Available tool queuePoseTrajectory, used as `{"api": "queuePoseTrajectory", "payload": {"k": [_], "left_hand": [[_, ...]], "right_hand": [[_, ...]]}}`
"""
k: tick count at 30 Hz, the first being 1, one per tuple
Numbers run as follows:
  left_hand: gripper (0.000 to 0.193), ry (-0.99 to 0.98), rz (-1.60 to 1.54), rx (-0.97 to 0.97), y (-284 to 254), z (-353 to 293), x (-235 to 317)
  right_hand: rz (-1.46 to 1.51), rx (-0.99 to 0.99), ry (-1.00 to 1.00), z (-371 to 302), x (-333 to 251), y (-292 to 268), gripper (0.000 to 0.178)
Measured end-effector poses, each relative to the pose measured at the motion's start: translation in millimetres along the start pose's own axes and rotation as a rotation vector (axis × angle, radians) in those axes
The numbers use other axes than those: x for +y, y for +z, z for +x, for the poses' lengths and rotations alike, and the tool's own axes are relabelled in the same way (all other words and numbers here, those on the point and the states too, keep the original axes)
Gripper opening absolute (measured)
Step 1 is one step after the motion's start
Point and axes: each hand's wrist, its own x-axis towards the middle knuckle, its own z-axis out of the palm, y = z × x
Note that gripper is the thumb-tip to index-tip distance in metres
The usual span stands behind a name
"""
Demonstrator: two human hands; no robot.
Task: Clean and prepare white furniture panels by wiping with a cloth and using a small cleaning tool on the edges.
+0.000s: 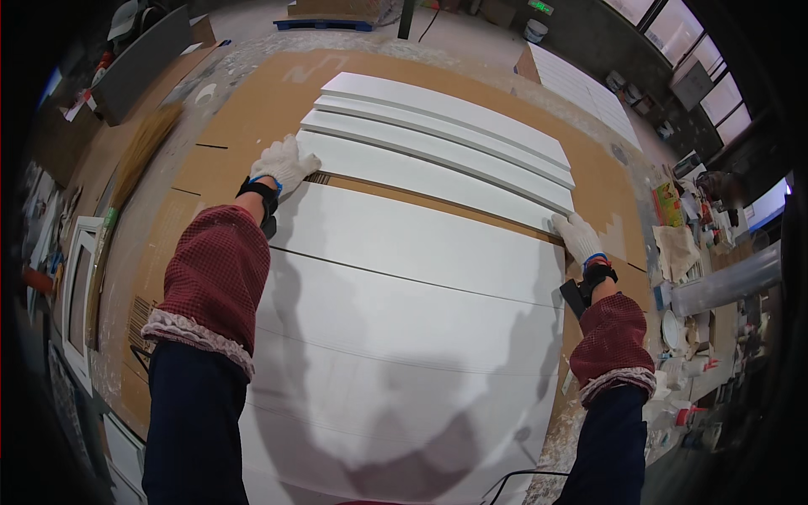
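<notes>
Standing close by, I see a stack of white boards (442, 139) lying between the two hands, each board set back a step from the one below, with the pile reaching away beyond the fingers. The left hand (284, 164), in a pale knit glove, is against the left end of the lowest visible board, thumb stretched out along its near corner. The right hand (577, 239), gloved alike, is bent at the opposite end; how tightly either one grips, I cannot tell. Just nearer than the hands, past a narrow brown gap, wide white panels (404, 337) lie flat between the forearms. A cardboard sheet (240, 109) shows beneath and around everything. Well out to the left hand's left is a straw broom (139, 164); beyond the right hand, a clear plastic roll (728, 282) sits among assorted clutter.
</notes>
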Motion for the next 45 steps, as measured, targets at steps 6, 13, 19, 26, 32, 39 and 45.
{"api": "queuePoseTrajectory", "payload": {"k": [6, 13, 19, 26, 32, 39, 45], "left_hand": [[0.076, -0.158, 0.036, -0.017, -14, 0, 8], [0.076, -0.129, 0.094, -0.055, -21, -17, 4], [0.071, -0.073, 0.312, 0.02, -23, -17, 5], [0.075, -0.037, 0.029, -0.042, -38, 7, 5], [0.072, 0.112, 0.036, 0.116, -1, 16, 7], [0.072, 0.141, 0.112, -0.032, -9, 23, 2], [0.076, 0.106, 0.045, -0.141, -19, 27, 10]], "right_hand": [[0.068, 0.102, 0.036, -23, -42, 10, 0.068], [-0.011, 0.034, 0.02, -46, -38, 0, 0.069], [-0.119, 0.003, -0.114, -44, -36, -11, 0.068], [0.111, 0.097, 0.018, -13, -39, -16, 0.055], [0.136, 0.237, -0.116, 12, -24, 10, 0.047], [0.075, 0.206, -0.114, 39, -21, 8, 0.048], [0.064, 0.149, -0.066, 49, -20, 1, 0.051]]}}
